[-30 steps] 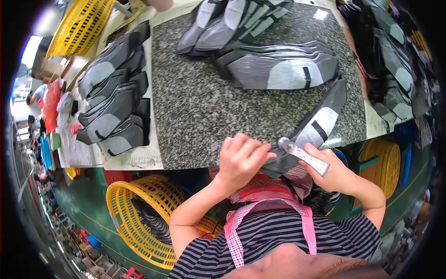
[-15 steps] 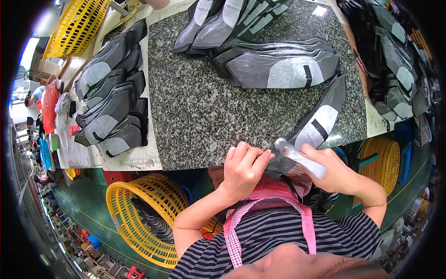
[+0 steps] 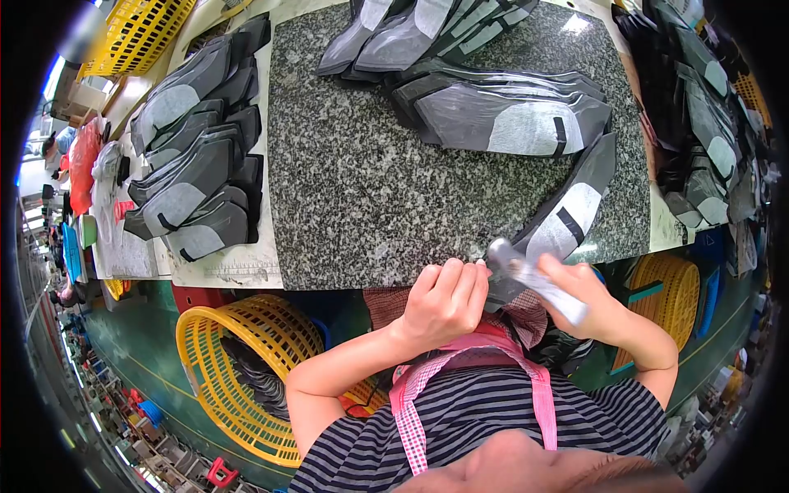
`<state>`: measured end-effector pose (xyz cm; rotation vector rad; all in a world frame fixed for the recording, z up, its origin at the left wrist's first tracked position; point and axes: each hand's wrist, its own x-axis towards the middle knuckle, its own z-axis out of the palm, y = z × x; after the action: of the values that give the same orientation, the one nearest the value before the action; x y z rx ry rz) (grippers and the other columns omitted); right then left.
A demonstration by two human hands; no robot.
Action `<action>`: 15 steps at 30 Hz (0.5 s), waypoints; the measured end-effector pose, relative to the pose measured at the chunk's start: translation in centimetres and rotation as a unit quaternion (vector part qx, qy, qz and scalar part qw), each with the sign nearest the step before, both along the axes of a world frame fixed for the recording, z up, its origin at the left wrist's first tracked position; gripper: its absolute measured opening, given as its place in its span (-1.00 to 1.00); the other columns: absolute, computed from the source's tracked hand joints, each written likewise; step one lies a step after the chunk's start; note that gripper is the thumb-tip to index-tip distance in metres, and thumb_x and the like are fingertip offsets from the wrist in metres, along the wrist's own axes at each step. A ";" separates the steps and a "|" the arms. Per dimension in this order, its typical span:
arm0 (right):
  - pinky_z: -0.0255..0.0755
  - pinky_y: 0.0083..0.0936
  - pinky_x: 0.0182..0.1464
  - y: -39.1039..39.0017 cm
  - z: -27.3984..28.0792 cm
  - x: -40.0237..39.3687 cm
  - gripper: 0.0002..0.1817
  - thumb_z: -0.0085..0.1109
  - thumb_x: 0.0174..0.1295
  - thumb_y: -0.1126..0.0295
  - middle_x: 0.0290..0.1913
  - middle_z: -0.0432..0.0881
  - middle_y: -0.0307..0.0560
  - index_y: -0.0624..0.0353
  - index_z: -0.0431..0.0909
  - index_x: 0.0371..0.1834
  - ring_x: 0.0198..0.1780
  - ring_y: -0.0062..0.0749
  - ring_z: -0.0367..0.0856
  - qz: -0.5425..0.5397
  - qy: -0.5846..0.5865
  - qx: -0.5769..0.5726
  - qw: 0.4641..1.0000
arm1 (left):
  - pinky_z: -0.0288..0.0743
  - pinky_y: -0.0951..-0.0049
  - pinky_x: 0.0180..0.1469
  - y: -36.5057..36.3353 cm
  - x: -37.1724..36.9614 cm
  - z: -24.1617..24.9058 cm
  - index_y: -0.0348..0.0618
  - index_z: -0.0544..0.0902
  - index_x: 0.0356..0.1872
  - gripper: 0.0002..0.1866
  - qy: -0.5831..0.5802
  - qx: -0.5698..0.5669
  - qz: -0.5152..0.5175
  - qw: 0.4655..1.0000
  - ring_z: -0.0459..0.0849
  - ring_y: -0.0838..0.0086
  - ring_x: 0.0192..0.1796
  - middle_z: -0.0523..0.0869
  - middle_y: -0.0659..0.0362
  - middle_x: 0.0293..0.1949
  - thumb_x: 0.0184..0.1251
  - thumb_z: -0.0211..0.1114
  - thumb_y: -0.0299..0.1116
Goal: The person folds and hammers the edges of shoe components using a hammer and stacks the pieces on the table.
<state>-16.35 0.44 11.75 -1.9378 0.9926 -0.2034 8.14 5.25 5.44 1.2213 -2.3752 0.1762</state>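
Observation:
My right hand (image 3: 582,302) is wrapped round a hammer (image 3: 542,284), its handle blurred by motion. The metal head is over the near end of a dark, curved panel (image 3: 559,226) with a pale grey patch and a short black strip. That panel lies along the right of a speckled stone slab (image 3: 353,197), its near end over the front edge. My left hand (image 3: 448,302) has its fingers curled closed at the panel's near end, close to the hammer head; the fingertips are partly hidden. Similar panels lie in an overlapping pile (image 3: 509,115) farther back on the slab.
More panels lie in overlapping rows left of the slab (image 3: 193,193) and hang in a heap at the right (image 3: 707,156). Below the table's edge, a yellow basket (image 3: 205,386) holds dark pieces. Another yellow basket (image 3: 675,300) stands at lower right.
The view has shifted slightly. My left hand's fingers look more tightly curled beside the panel's near end. The hammer remains in my right hand over about the same spot.

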 end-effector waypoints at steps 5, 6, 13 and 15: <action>0.52 -0.16 -0.39 0.5 -0.8 0.2 -0.73 0.29 0.21 0.55 -0.44 0.56 0.16 0.28 0.43 -0.08 -0.36 0.20 0.70 0.000 -0.020 -0.023 1.000 | 0.33 0.43 -0.30 0.0 0.0 0.0 -0.21 0.75 -0.18 -0.82 -0.019 -0.017 0.010 1.000 0.62 0.46 -0.30 0.62 0.28 -0.40 0.30 0.44 -0.34; 0.52 -0.17 -0.42 0.5 -0.7 0.2 -0.73 0.26 0.17 0.63 -0.46 0.58 0.15 0.28 0.43 -0.10 -0.39 0.22 0.71 -0.009 -0.036 -0.056 0.998 | 0.33 0.43 -0.30 0.1 0.1 0.0 -0.21 0.75 -0.18 -0.82 -0.019 -0.014 0.013 1.000 0.62 0.46 -0.30 0.62 0.28 -0.40 0.30 0.44 -0.34; 0.51 -0.08 -0.36 -0.1 -0.4 1.2 -0.67 0.29 0.29 0.49 -0.34 0.63 0.29 0.29 0.42 0.05 -0.32 0.34 0.66 0.004 0.016 0.048 0.999 | 0.59 0.40 0.12 0.8 -0.1 -1.0 -0.33 0.77 -0.02 -0.68 0.098 -0.015 -0.126 0.987 0.74 0.36 0.10 0.80 0.11 -0.02 0.40 0.35 -0.26; 0.50 -0.08 -0.37 -0.3 -0.3 0.9 -0.66 0.29 0.29 0.50 -0.33 0.64 0.30 0.30 0.42 0.07 -0.32 0.35 0.65 -0.015 0.014 0.095 0.995 | 0.55 0.34 0.28 2.3 -2.0 -2.5 -0.33 0.71 0.14 -0.57 0.084 0.030 -0.088 0.992 0.69 0.29 0.24 0.74 0.05 0.18 0.41 0.26 -0.23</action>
<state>-15.47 0.18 11.48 -1.7580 1.0235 -0.0954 6.13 7.50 2.95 1.0028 -2.3384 -0.0528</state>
